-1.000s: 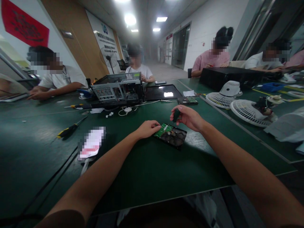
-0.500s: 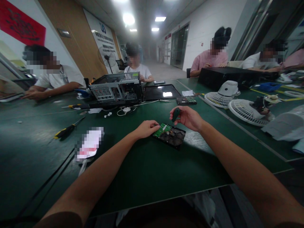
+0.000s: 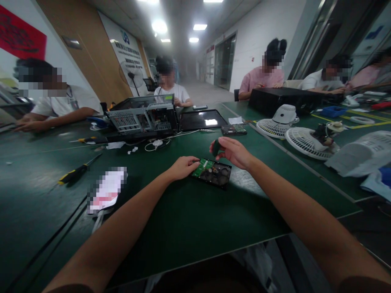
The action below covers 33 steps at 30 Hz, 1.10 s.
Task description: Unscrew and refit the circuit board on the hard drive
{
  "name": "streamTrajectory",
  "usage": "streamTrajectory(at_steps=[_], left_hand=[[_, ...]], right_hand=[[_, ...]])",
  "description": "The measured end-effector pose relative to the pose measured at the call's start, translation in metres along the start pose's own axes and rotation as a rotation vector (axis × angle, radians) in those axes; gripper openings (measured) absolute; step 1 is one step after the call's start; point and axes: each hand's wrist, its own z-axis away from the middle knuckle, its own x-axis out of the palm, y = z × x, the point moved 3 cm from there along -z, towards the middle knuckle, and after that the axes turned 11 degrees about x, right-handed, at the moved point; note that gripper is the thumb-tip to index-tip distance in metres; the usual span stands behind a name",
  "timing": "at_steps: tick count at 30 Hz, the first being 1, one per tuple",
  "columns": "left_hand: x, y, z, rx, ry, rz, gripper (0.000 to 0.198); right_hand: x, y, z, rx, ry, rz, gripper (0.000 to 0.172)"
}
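Observation:
A hard drive (image 3: 213,174) lies on the green table mat, its green circuit board facing up at the left end. My left hand (image 3: 184,167) grips the drive's left edge, fingers closed over the side and corner. Above the drive's far edge, my right hand (image 3: 233,152) is closed around the dark green handle of a screwdriver (image 3: 216,148). The screwdriver stands nearly upright; its tip is too small to make out against the drive.
An opened computer case (image 3: 142,116) stands beyond the hands, beside a dark panel (image 3: 201,119). A second hard drive (image 3: 233,129) lies behind my right hand. White fan parts (image 3: 308,142) are on the right; a yellow-black screwdriver (image 3: 73,174) is left. Several people sit around the table.
The whole view has shifted, so most things appear farther left. Both hands keep their holds on the drive and the screwdriver, whose handle looks more upright.

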Motion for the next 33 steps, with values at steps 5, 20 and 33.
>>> streamTrajectory(at_steps=[5,20,33], left_hand=[[-0.0001,0.0009,0.0003,0.005,0.006,0.001,0.050],[-0.0014,0.0070,0.0009,0.026,0.026,0.013,0.046],[-0.0010,0.0051,0.0000,0.027,0.024,0.025,0.047]], right_hand=[[0.0012,-0.0026,0.0032,-0.015,0.007,-0.002,0.025],[-0.0051,-0.0015,-0.0016,0.022,0.030,-0.056,0.027],[-0.0044,-0.0055,0.0015,-0.028,0.058,0.074,0.029]])
